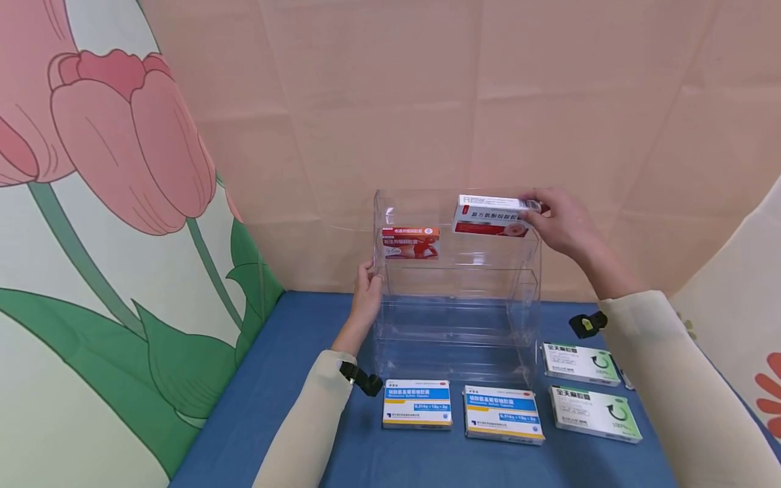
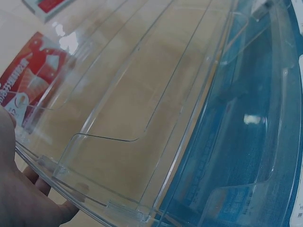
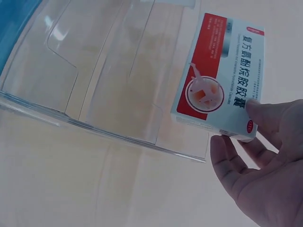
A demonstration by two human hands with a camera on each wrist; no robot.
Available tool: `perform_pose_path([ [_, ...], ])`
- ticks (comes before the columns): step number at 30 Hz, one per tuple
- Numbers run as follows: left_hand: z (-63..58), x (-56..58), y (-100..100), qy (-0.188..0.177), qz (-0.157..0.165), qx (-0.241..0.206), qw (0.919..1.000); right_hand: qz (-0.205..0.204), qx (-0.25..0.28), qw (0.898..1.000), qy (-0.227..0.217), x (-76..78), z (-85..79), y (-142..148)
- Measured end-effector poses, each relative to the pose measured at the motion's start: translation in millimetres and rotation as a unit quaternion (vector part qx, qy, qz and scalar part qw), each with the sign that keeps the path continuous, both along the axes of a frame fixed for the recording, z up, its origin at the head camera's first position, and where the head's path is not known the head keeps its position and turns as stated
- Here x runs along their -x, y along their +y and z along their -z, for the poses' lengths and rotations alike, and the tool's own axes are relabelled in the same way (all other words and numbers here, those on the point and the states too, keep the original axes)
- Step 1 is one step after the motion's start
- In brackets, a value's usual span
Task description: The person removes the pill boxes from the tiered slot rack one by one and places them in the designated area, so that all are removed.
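Note:
A clear plastic tiered rack [image 1: 451, 318] stands upright on the blue-covered table. At its left side, the left hand [image 1: 368, 297] grips the edge of the side panel; the left wrist view shows thumb and fingers [image 2: 35, 182] on either side of that panel. Between thumb and fingertips, the right hand [image 1: 564, 224] pinches one end of a white and red medicine box [image 1: 491, 217]. That box is tilted over the right part of the top tier, printed face forward. To its left, a red medicine box [image 1: 410, 244] sits in the top tier.
In front of the rack lie two blue, white and yellow medicine boxes [image 1: 417, 404]. Green and white medicine boxes [image 1: 596, 413] lie at the right, partly behind the right sleeve [image 1: 689, 379]. A beige backdrop [image 1: 366, 102] hangs behind, with a tulip-patterned cloth [image 1: 134, 135] on the left.

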State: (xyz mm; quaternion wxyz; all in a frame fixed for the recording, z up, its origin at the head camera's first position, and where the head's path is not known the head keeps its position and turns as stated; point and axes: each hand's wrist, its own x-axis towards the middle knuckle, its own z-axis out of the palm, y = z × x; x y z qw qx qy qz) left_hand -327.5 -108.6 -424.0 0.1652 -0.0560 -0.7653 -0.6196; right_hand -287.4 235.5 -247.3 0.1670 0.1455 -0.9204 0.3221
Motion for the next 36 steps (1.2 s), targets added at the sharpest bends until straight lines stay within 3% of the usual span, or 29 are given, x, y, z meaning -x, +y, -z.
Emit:
perform_pose_path([
  [8,0.2,1.3,0.0,-0.005,-0.002,0.002,1.0000,-0.010,0.006,1.000,0.019,-7.3,3.1,3.3],
  [19,-0.3,-0.3,-0.1,-0.006,0.000,0.002,1.0000,-0.036,0.046,0.998,-0.030,-22.9,14.8,6.3],
  [36,-0.2,1.3,0.0,0.000,0.000,0.001,1.0000,-0.101,0.049,0.991,-0.074,-39.3,43.2,30.7],
])
